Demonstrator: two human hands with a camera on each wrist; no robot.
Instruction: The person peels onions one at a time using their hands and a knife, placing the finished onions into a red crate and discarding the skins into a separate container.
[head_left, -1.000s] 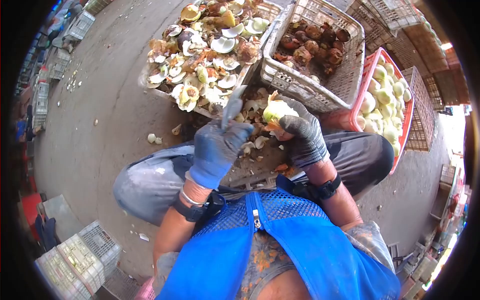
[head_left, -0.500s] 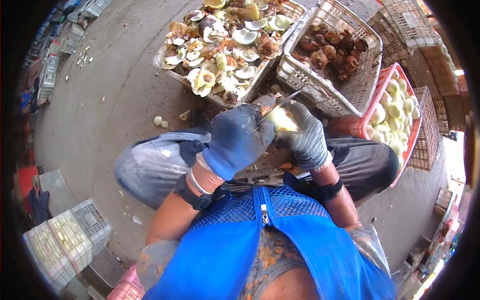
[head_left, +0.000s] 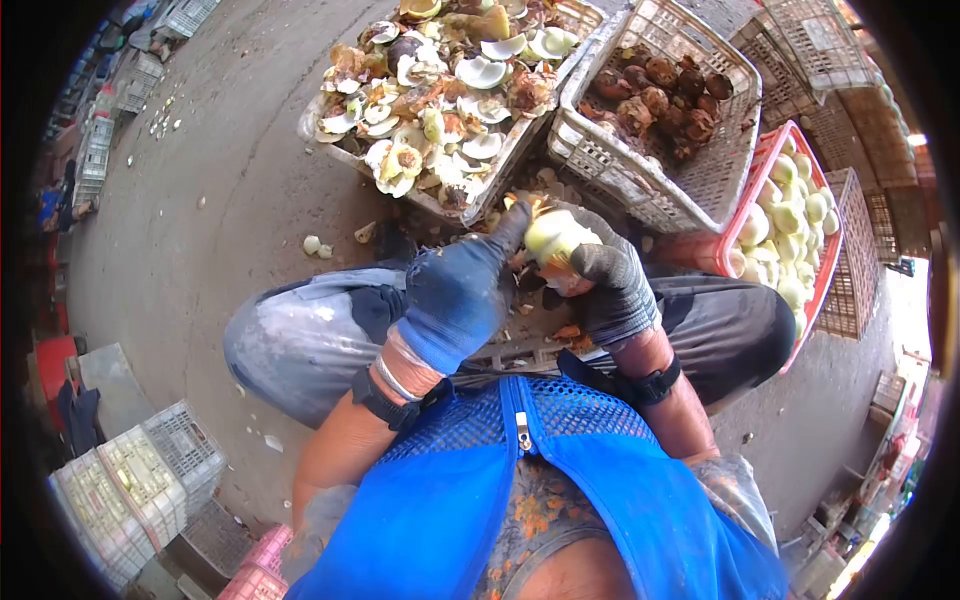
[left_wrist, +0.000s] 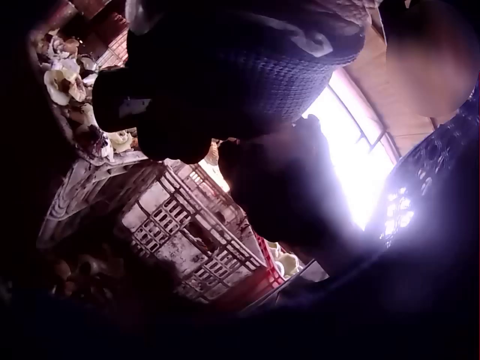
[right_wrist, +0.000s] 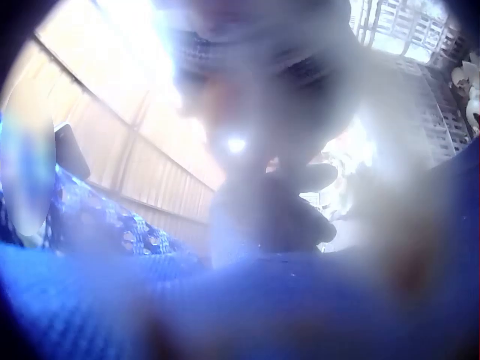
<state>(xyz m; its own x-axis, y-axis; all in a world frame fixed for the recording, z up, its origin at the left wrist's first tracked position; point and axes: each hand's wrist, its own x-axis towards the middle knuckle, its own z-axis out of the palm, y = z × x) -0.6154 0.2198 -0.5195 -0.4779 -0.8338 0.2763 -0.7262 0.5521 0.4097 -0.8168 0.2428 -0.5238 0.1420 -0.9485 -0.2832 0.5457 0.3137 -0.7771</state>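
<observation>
My right hand [head_left: 620, 290], in a grey striped glove, grips a pale, partly peeled onion [head_left: 560, 235], its thumb along the near side. My left hand [head_left: 455, 295], in a blue glove with a dark stained front, is curled at the onion's left side. Its thumb reaches up to loose orange-brown skin [head_left: 536, 205] at the onion's far end. The paring knife in this hand is hidden behind the glove now. Both wrist views are dark or hazy, with gloved shapes filling much of them.
Ahead stands a crate [head_left: 460, 203] heaped with onion peelings. Beside it a dirty white crate [head_left: 640, 190] holds brown unpeeled onions. A red crate [head_left: 690, 250] of peeled onions stands at the right, close to the right knee. Scraps and two pale pieces [head_left: 318, 246] lie on the floor.
The knife stood upright in the left hand, then its blade lay across the onion, and now it is out of sight. The left thumb has come up to the onion's skin, and the onion has turned.
</observation>
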